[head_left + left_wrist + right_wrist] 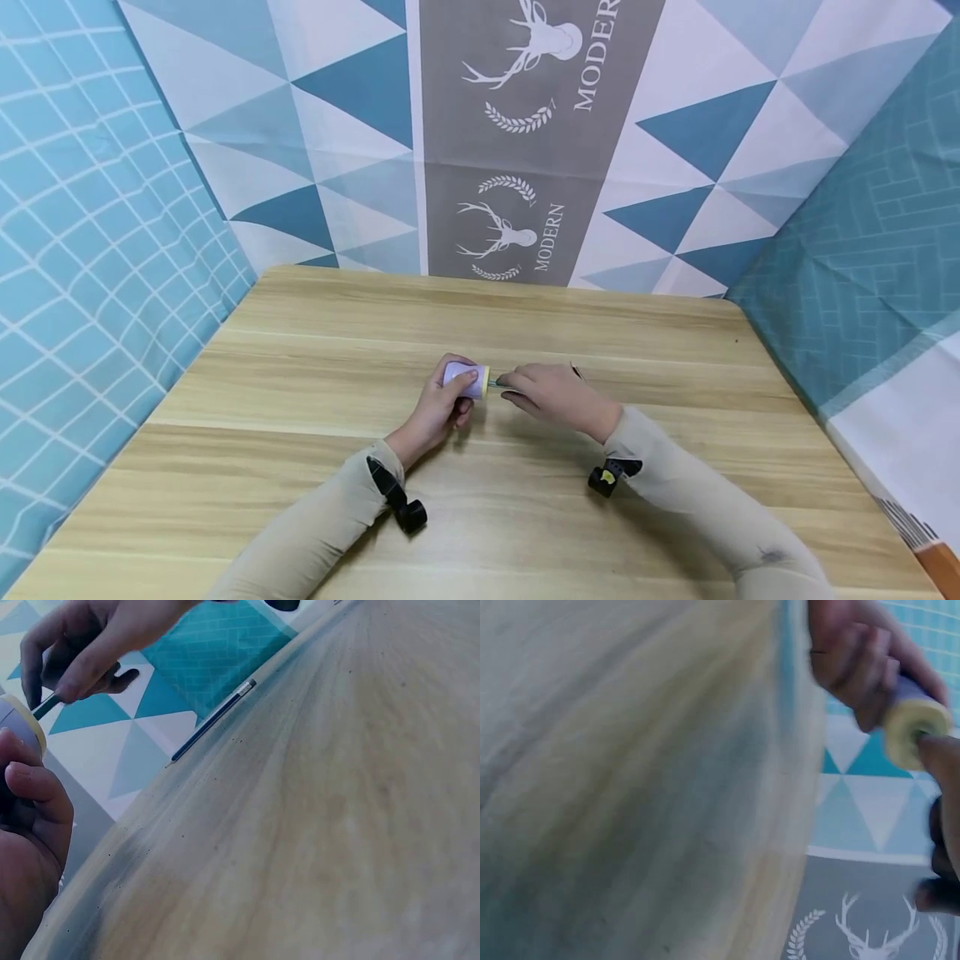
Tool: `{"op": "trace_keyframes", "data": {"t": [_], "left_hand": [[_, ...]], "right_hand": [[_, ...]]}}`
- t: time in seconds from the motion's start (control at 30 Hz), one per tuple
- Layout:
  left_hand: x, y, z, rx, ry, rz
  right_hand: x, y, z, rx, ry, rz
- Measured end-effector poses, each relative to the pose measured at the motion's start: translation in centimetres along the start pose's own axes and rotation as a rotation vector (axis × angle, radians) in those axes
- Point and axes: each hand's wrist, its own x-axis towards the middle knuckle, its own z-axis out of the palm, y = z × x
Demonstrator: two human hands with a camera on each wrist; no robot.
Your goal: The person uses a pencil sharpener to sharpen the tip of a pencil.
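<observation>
A small lilac cylinder with a yellow rim, which looks like a pencil sharpener (460, 379), lies sideways in the grip of my left hand (435, 408), thumb across its side. Its pale yellow end face (900, 735) has a hole, seen in the right wrist view. My right hand (558, 396) pinches a thin dark green pencil (46, 705) whose end reaches the sharpener's yellow end. Fingers hide most of that pencil. How deep it sits inside cannot be seen.
A second, dark blue pencil (214, 721) with a silvery end lies on the wooden table (337, 383), mostly hidden behind my right hand in the head view. Patterned cloth (360, 125) hangs behind the table and on both sides.
</observation>
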Motion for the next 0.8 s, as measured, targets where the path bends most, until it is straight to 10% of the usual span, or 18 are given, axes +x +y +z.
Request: {"op": "trace_keyframes", "data": {"t": [0.17,0.33,0.57,0.8], "left_hand": [[0.0,0.1,0.0,-0.013,-0.002,0.002],[-0.2,0.0,-0.1,-0.018,0.006,-0.011],[-0.4,-0.3,0.0,-0.046,0.002,-0.06],[-0.2,-0.1,0.0,-0.041,-0.027,-0.059]], "right_hand": [[0.3,0.1,1.2,-0.368,0.089,-0.144],[0.5,0.0,1.5,-0.387,-0.061,-0.148],[1.2,-0.6,0.7,0.012,-0.336,0.112],[2.0,0.2,-0.2,0.569,-0.414,0.31]]}}
